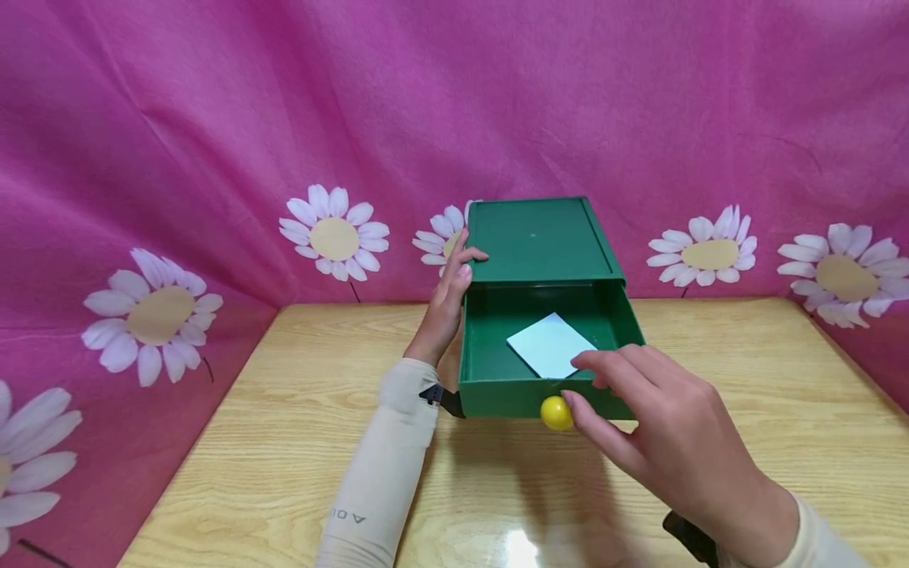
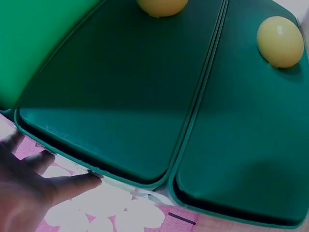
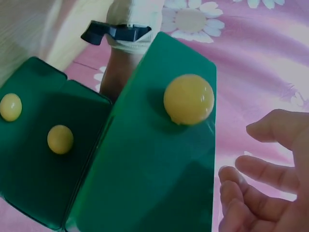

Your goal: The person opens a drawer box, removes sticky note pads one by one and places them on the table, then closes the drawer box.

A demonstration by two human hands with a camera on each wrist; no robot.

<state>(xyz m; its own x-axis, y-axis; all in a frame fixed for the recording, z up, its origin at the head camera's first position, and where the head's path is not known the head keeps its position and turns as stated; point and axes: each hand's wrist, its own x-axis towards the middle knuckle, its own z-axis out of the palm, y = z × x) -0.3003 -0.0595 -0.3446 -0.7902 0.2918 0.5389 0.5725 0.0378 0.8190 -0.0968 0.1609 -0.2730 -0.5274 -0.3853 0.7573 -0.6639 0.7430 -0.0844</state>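
Note:
A green drawer cabinet point(image 1: 536, 229) stands on the table with its top drawer point(image 1: 497, 399) pulled out. Inside that drawer lies a pale square of paper or note pad point(image 1: 552, 345). A round yellow knob point(image 1: 556, 412) sticks out from the drawer's front. My left hand point(image 1: 447, 304) rests against the cabinet's left side, fingers extended, a fingertip reaching the top edge. Close to the knob, my right hand point(image 1: 675, 418) hovers at the drawer's front with thumb and fingers apart. The right wrist view shows this hand point(image 3: 270, 179) holding nothing, a gap between it and the knob point(image 3: 189, 99).
Two lower drawer fronts with yellow knobs point(image 3: 60, 139) are pushed in beneath the top drawer. The cabinet stands on a light wooden table point(image 1: 284, 442). Behind and at the sides hangs a pink cloth point(image 1: 398, 102) with white daisies.

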